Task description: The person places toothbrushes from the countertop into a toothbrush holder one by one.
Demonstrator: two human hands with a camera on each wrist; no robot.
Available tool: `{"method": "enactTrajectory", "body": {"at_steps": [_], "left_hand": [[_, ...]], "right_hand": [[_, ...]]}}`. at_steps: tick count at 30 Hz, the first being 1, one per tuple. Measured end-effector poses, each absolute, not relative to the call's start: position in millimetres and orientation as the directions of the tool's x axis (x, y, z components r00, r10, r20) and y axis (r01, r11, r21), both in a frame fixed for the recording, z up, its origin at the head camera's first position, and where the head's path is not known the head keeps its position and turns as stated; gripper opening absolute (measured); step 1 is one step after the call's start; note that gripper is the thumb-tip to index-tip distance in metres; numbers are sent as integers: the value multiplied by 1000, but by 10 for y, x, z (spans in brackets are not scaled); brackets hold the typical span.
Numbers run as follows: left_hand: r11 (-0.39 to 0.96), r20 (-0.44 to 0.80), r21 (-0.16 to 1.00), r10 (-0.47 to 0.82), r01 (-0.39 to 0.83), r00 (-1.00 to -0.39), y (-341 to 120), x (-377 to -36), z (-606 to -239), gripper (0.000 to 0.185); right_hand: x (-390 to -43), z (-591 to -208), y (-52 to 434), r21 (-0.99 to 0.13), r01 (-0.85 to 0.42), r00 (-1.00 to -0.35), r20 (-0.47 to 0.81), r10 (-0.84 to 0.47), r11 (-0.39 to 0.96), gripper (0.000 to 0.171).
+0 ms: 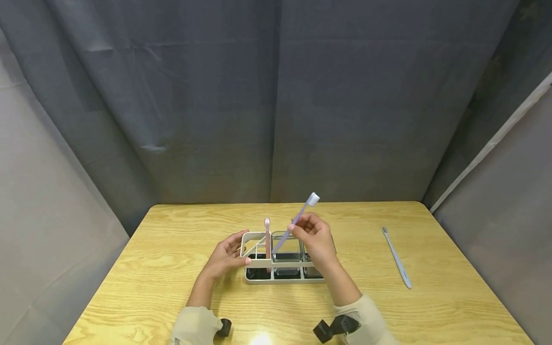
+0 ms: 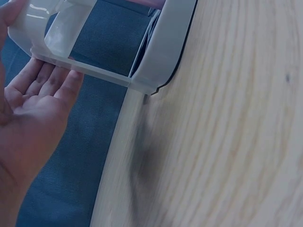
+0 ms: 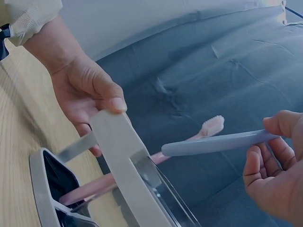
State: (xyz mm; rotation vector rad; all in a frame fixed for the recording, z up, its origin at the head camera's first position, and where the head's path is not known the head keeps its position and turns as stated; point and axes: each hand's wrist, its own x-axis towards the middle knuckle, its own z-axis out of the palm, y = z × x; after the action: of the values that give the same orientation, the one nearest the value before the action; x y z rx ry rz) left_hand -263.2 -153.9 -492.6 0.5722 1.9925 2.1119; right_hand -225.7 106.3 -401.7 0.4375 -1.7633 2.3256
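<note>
A pale toothbrush holder (image 1: 280,264) with a black-lined base and several compartments stands on the table. My left hand (image 1: 223,258) holds its left end, thumb on the front of the top rim and fingers behind. A pink toothbrush (image 1: 267,237) stands bristles up in the left part of the holder, its lower end in the base in the right wrist view. Between thumb and fingers, my right hand (image 1: 318,242) pinches a purple toothbrush (image 1: 298,216), tilted with its bristles up. The handle's lower end (image 3: 173,149) is over the middle opening, above the rim.
A light blue toothbrush (image 1: 396,258) lies on the wooden table (image 1: 181,230) to the right of the holder. Grey curtains (image 1: 276,105) hang behind the table and along both sides.
</note>
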Motion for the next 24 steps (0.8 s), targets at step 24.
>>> {"method": "enactTrajectory", "body": {"at_steps": [24], "left_hand": [[-66,138,990,397,122,-907,-1532,-2623,-4937,77]], "right_hand": [[-2223,-4056,828,-958,-263,-948,278,-152,-114,17]]}}
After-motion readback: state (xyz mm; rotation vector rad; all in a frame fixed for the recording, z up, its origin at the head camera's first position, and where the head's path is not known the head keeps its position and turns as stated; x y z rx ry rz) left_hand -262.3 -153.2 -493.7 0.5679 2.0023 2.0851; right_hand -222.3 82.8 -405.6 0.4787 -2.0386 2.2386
